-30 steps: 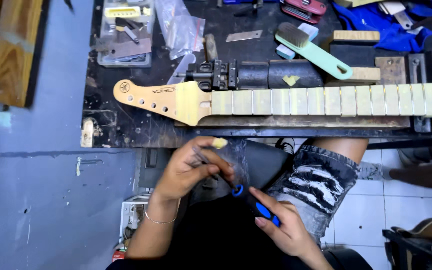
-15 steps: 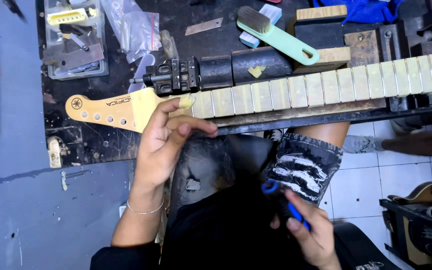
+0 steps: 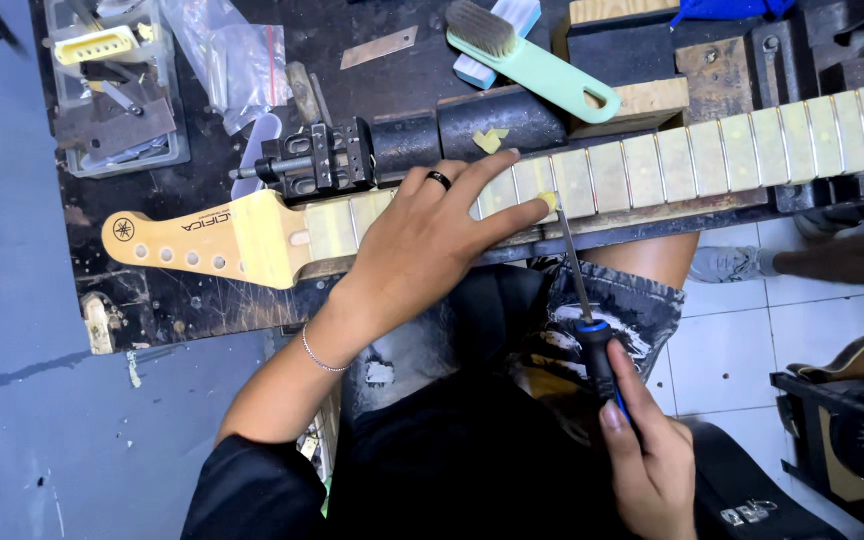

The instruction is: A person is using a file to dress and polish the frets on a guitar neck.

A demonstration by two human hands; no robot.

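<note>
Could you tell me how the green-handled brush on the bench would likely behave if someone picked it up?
The brush looks like rigid plastic, so probably stiff and light. It lies propped on a block, so a nudge might tip it off. Its flat handle seems unlikely to roll.

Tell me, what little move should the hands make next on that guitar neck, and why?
Probably the right hand should ease the blue-handled screwdriver so its tip works along the metal fret it already touches. The tip sits at the near edge of the pale wooden guitar neck, beside the left hand's outstretched fingertip. That left hand lies flat on the fretboard, steadying it, so a gentle push looks safe.
</note>
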